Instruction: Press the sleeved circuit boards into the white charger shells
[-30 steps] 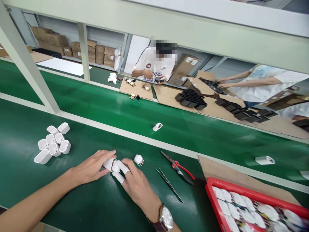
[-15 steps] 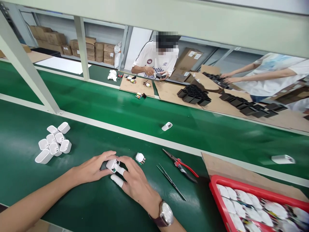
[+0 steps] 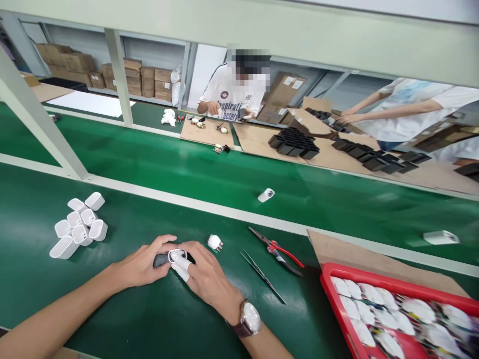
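Note:
A small white plastic housing (image 3: 172,253) is between my two hands above the green bench, its open end toward me. My left hand (image 3: 144,263) grips it from the left, thumb and fingers curled around its side. From the right, my right hand (image 3: 209,274) holds it too; white cots cover two of its fingers, which press at the opening and hide what is inside. Just beyond my right hand lies a circuit board with a white-wrapped top (image 3: 214,243). Tweezers (image 3: 264,276) and red-handled long-nose pliers (image 3: 277,250) rest further right.
Several open white housings (image 3: 80,234) stand in a cluster at left. A red tray (image 3: 329,286) of white-wrapped boards sits at lower right beside cardboard (image 3: 348,252). Across the green conveyor belt (image 3: 179,174), carrying white housings (image 3: 266,195), two people work by black cases (image 3: 294,143).
My cotted right fingers have come together over the housing's opening, and the housing has tipped toward me. The white housing on the belt has moved slightly right.

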Action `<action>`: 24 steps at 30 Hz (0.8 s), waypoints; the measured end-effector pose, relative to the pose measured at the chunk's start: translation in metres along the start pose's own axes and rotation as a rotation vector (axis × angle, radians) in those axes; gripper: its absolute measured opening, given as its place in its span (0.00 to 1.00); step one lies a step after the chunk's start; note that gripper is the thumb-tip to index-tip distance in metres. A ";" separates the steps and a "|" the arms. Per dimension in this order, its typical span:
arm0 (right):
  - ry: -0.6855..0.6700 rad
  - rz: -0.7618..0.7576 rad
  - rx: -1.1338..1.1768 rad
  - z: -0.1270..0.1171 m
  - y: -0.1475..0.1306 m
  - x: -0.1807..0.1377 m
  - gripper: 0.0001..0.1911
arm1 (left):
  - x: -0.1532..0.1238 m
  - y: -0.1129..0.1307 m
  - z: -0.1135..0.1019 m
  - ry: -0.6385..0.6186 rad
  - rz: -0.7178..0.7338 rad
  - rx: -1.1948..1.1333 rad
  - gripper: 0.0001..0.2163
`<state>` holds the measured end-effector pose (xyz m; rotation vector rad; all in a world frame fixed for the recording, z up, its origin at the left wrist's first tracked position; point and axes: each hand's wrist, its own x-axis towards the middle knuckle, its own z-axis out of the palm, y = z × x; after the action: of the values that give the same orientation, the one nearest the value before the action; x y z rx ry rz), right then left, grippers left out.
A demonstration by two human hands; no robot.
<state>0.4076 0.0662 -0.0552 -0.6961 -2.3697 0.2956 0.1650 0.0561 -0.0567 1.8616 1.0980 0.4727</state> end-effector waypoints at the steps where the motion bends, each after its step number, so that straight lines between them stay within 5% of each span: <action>1: -0.002 0.020 0.020 0.000 0.001 0.000 0.12 | 0.000 0.001 0.000 0.001 0.001 0.002 0.29; 16: -0.061 0.115 0.085 0.000 0.001 -0.004 0.17 | -0.001 -0.004 0.006 0.076 0.069 0.077 0.22; 24: -0.111 0.220 0.082 -0.016 0.014 -0.014 0.33 | 0.005 -0.007 0.008 0.286 0.568 0.375 0.11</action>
<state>0.4330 0.0710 -0.0552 -0.9237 -2.3716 0.5355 0.1694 0.0573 -0.0671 2.5079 0.8619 0.9298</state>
